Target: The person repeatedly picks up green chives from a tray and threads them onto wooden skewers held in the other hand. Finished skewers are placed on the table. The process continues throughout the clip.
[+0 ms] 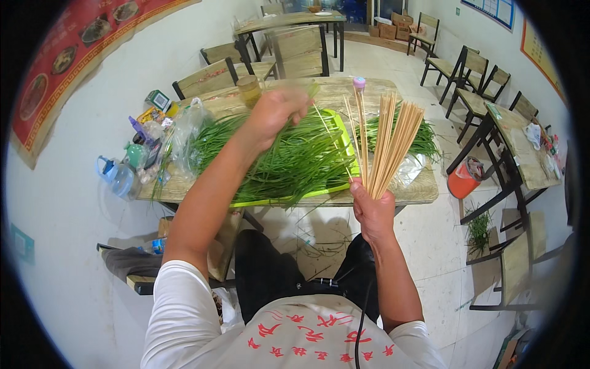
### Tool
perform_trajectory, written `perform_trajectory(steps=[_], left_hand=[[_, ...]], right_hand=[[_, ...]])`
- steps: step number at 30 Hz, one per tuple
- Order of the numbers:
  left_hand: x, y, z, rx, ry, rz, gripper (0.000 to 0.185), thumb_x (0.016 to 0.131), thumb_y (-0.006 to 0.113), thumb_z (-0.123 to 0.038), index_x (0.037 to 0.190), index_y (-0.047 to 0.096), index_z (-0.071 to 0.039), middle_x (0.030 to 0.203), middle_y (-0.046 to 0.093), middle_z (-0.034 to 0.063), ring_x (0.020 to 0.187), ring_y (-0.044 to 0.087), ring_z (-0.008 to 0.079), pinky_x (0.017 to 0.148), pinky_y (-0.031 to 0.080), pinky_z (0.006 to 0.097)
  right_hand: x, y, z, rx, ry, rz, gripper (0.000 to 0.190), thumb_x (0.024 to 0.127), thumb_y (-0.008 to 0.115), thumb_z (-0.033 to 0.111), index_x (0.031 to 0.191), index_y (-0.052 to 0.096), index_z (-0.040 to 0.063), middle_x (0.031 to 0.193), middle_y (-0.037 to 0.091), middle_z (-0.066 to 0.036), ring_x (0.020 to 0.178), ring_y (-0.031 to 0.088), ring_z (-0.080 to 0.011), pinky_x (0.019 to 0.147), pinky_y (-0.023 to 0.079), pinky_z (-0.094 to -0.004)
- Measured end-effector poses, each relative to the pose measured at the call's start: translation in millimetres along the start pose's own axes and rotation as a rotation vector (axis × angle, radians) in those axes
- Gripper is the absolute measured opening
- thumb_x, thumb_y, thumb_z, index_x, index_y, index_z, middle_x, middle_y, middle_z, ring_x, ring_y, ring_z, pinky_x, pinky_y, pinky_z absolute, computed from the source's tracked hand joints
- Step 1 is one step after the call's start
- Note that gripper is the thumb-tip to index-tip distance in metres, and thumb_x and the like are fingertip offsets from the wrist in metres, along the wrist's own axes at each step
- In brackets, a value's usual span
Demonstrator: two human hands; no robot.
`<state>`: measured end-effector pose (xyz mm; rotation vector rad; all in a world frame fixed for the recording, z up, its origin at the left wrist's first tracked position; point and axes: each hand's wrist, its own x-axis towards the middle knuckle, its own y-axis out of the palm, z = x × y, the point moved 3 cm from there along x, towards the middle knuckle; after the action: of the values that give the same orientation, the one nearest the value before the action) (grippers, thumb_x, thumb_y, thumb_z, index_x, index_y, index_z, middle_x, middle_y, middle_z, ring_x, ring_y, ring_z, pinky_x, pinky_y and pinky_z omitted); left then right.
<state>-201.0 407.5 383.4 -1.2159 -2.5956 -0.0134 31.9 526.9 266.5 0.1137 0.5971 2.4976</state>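
Note:
My right hand [375, 207] grips a thick bundle of bamboo skewers [387, 143] by their lower ends, and they fan upward above the table edge. One single skewer [331, 135] leans left from my right thumb towards my left hand [283, 110]. That left hand, blurred, is closed on a few green Chinese chives above the pile; strands show at its fingertips and below it. Under it, a large heap of chives [286, 166] fills a lime-green plastic tray [346, 133]. A second chive bunch [417, 136] lies behind the skewers, partly hidden by them.
A clear plastic bag [186, 143], a blue-capped water jug [117, 177] and small items crowd the wooden table's [417, 187] left end. At the back stand a jar [249, 91] and a purple-lidded container [358, 84]. An orange bin [463, 180] stands on the floor to the right.

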Motion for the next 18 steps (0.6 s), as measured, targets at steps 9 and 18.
perform_trajectory(steps=[9, 18], left_hand=[[-2.7, 4.6, -4.4, -0.017, 0.004, 0.059, 0.030, 0.102, 0.058, -0.024, 0.079, 0.063, -0.007, 0.074, 0.058, -0.0006, 0.068, 0.048, 0.0087, 0.071, 0.042, 0.0239], [-4.2, 5.4, -3.2, 0.062, 0.034, 0.094, 0.031, 0.101, 0.061, -0.027, 0.079, 0.065, -0.006, 0.075, 0.059, -0.0006, 0.069, 0.048, 0.0080, 0.071, 0.042, 0.0240]], right_hand=[[1.8, 0.9, 0.0, -0.011, 0.000, 0.013, 0.017, 0.094, 0.072, 0.013, 0.104, 0.069, 0.001, 0.062, 0.052, 0.006, 0.047, 0.038, -0.0023, 0.042, 0.028, -0.0207], [1.2, 1.0, -2.9, 0.002, 0.022, 0.005, 0.013, 0.094, 0.071, 0.012, 0.102, 0.070, 0.001, 0.062, 0.053, 0.005, 0.047, 0.041, -0.0025, 0.042, 0.030, -0.0211]])
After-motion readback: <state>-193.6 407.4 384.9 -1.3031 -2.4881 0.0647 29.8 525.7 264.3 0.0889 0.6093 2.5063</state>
